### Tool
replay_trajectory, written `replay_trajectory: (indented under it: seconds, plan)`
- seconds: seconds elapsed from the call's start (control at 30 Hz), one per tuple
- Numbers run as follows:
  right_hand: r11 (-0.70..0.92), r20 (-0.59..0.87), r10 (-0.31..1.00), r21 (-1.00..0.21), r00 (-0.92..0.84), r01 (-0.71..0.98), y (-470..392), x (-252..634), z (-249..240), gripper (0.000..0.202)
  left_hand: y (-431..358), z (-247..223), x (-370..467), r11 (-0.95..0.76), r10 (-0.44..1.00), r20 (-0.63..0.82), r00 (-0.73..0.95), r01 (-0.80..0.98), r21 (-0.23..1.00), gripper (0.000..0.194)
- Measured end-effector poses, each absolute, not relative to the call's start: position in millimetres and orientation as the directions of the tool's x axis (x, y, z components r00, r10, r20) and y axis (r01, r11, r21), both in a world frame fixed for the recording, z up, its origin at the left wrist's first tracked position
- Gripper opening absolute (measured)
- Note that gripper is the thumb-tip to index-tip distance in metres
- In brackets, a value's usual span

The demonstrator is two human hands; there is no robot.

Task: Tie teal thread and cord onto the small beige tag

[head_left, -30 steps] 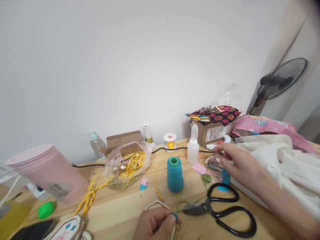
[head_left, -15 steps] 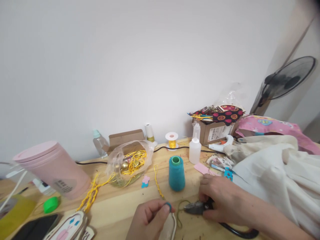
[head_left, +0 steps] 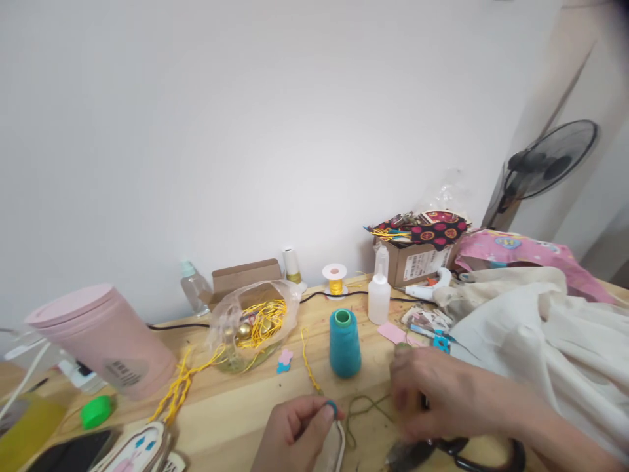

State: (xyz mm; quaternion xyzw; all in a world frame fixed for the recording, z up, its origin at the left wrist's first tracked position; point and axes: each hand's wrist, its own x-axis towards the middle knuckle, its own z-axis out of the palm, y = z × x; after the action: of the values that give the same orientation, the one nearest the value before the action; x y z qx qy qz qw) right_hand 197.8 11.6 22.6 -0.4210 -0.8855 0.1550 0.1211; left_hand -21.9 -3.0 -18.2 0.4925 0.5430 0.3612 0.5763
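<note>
My left hand [head_left: 297, 436], low in the middle, has thumb and forefinger pinched on a small round teal piece [head_left: 332, 409]. Below it a pale piece with a white edge [head_left: 339, 446] is partly hidden by the hand. At right my right hand [head_left: 425, 396] is smeared by motion; its fingers curl around a black handle of the scissors [head_left: 486, 452], whose blurred blades lie below it, pointing left. An olive-green cord [head_left: 366, 398] lies in loops between the hands. A teal thread cone [head_left: 344, 344] stands upright just beyond them.
At left stand a pink tumbler [head_left: 105, 334] and a clear bag [head_left: 292, 298] of yellow cord and gold bells. Behind are a yellow wire spool [head_left: 335, 287], a white squeeze bottle [head_left: 379, 301] and a filled cardboard box [head_left: 425, 262]. Pale cloth [head_left: 521, 314] covers the right side.
The scissors have moved down and slightly right, nearer the bottom edge. More of the green cord is in sight. My left hand keeps its pinch. The view has shifted slightly.
</note>
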Motion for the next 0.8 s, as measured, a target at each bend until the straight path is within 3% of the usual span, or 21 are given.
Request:
replay_trajectory:
  seconds: [0.23,0.4,0.57,0.7,0.8]
  plan:
    - [0.473,0.013,0.876,-0.228,-0.483,0.851,25,158,4,0.012,-4,-15,-17,0.094,0.989,-0.117,0.096,0.213,0.973,0.04]
    - [0.505,0.008,0.857,-0.21,-0.515,0.837,26,155,-1,0.017,-3,-17,-19,0.147,0.969,-0.189,0.161,0.241,0.959,0.04]
    - [0.698,0.133,0.715,-0.193,-0.686,0.69,18,163,12,0.016,-3,-14,-20,-0.064,0.979,0.015,0.204,0.235,0.97,0.032]
    - [0.81,0.348,0.556,-0.022,-0.755,0.586,14,160,17,0.014,-4,-17,-17,-0.104,0.962,0.06,0.268,0.154,0.983,0.033]
    - [0.837,0.403,0.476,0.068,-0.782,0.544,15,156,19,0.013,-4,-21,-16,-0.104,0.941,0.053,0.335,0.139,0.985,0.038]
